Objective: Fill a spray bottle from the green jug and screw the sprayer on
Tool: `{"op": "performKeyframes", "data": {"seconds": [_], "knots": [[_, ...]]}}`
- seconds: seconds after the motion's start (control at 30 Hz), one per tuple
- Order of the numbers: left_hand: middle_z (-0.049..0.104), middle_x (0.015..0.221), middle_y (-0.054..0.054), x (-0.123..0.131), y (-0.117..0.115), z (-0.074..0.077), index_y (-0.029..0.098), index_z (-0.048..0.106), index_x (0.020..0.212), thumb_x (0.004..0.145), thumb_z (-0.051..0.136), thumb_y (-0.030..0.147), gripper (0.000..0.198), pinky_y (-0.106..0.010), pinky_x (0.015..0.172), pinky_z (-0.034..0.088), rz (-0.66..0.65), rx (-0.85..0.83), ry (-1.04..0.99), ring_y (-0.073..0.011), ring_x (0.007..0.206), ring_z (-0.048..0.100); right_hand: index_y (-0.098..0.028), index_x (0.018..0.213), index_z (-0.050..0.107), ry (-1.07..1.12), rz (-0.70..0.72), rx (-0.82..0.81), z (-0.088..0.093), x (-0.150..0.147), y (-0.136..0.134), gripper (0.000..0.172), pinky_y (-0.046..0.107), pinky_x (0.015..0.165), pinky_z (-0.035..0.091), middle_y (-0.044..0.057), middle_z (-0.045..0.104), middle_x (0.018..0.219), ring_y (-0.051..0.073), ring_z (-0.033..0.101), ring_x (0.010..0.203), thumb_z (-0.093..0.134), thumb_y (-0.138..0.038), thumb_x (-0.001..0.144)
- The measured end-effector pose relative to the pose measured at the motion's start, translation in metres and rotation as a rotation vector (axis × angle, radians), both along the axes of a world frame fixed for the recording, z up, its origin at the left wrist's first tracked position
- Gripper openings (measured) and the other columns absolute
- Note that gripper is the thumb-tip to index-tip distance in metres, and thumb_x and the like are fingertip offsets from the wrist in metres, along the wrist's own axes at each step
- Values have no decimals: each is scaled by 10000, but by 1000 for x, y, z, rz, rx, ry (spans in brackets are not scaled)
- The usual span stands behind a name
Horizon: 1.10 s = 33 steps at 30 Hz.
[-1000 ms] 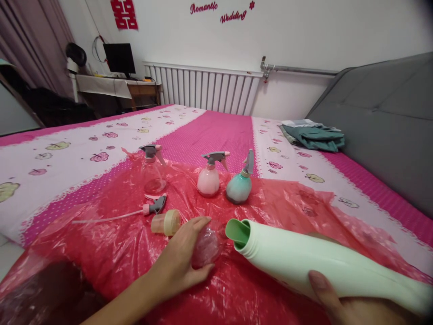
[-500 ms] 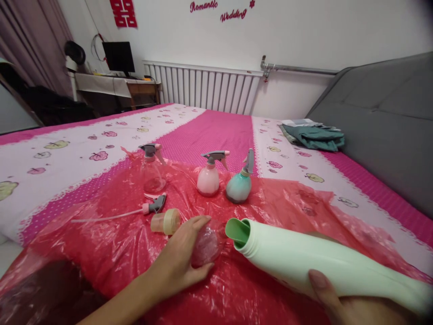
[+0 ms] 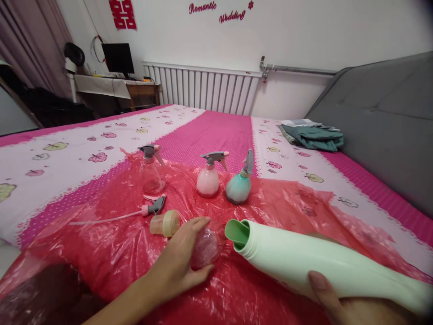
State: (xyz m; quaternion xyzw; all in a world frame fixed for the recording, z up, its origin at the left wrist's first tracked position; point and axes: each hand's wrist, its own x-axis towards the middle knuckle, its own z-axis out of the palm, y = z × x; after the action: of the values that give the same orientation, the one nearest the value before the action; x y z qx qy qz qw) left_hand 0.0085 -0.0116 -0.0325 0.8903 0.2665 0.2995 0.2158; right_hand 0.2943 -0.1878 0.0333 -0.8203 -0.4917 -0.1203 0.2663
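Observation:
My left hand (image 3: 187, 253) curls around a clear pinkish spray bottle body (image 3: 206, 247), whose mouth points toward the green spout (image 3: 237, 231) of a pale green detergent bottle (image 3: 291, 253). My right hand (image 3: 326, 293) grips that detergent bottle, which is tilted nearly level, spout to the left. I cannot tell whether liquid is flowing. Left of my left hand lie a cream-ringed measuring cap (image 3: 165, 224) and a loose grey-and-pink spray head (image 3: 154, 206) with its thin tube.
Behind stand a clear spray bottle (image 3: 152, 176), a pink one (image 3: 207, 180) and a teal one (image 3: 238, 187). Red plastic sheet (image 3: 277, 203) covers the front of the bed (image 3: 230, 131). Folded cloths (image 3: 313, 135) lie by the grey headboard (image 3: 382, 108).
Almost nothing differs. The view has shifted very slightly; both hands keep the same hold, with the spout still beside the clear bottle's mouth.

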Motion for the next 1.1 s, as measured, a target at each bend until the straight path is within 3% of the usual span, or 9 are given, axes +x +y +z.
{"op": "performKeyframes", "data": {"seconds": [1.1], "knots": [[612, 1557, -138, 2, 1, -1, 304, 335, 1651, 860, 751, 238, 896, -609, 1194, 541, 6, 31, -23, -383, 1411, 632, -252, 1414, 667, -36, -11, -1, -2, -1, -1, 583, 658, 1062, 505, 143, 739, 1328, 445, 685, 1212, 379, -630, 1077]]}}
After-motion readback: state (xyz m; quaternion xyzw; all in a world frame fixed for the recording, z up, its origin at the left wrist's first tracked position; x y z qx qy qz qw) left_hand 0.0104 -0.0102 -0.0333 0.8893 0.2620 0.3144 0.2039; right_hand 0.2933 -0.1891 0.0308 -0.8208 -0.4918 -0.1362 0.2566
